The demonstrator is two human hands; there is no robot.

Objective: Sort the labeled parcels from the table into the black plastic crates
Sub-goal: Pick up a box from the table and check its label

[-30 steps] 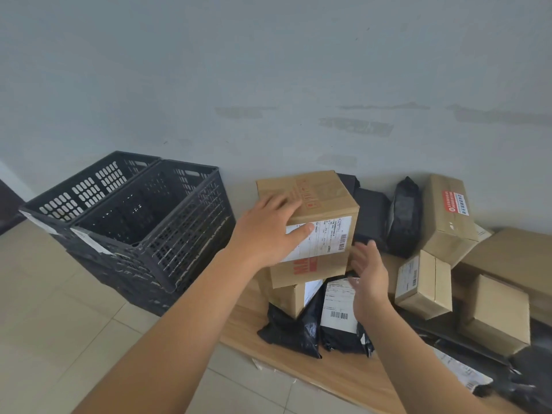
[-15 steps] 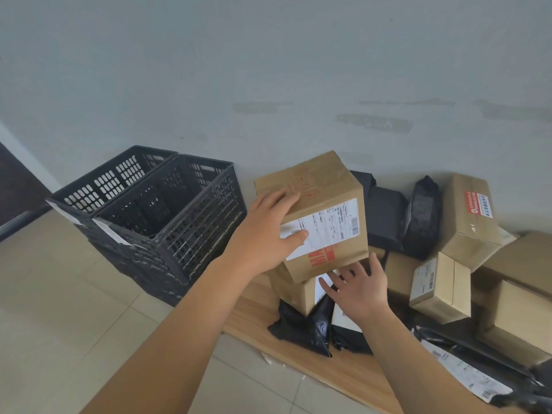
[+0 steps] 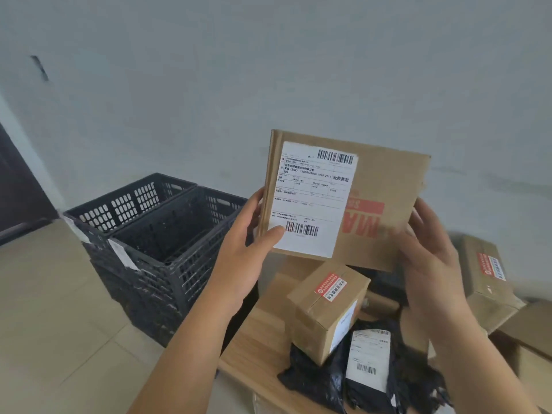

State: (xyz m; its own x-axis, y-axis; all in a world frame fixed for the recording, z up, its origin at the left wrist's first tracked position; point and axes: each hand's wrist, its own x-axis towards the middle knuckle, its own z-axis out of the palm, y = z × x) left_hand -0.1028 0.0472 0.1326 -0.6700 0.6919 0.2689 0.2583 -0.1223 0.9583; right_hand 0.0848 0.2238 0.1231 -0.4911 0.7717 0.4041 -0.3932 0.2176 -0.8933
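I hold a large cardboard box up in the air above the table, its white shipping label facing me. My left hand grips its left edge, thumb on the label's lower corner. My right hand grips its right edge. Two black plastic crates stand on the floor to the left: the nearer crate and the farther crate. Both look empty.
On the wooden table lie a smaller cardboard box with a red sticker, black poly bags, one with a white label, and more cardboard boxes at the right. A grey wall stands behind. Tiled floor lies at the left.
The large box has been lifted off the pile and tilted so its label faces me. My right hand moved from below it to its right edge.
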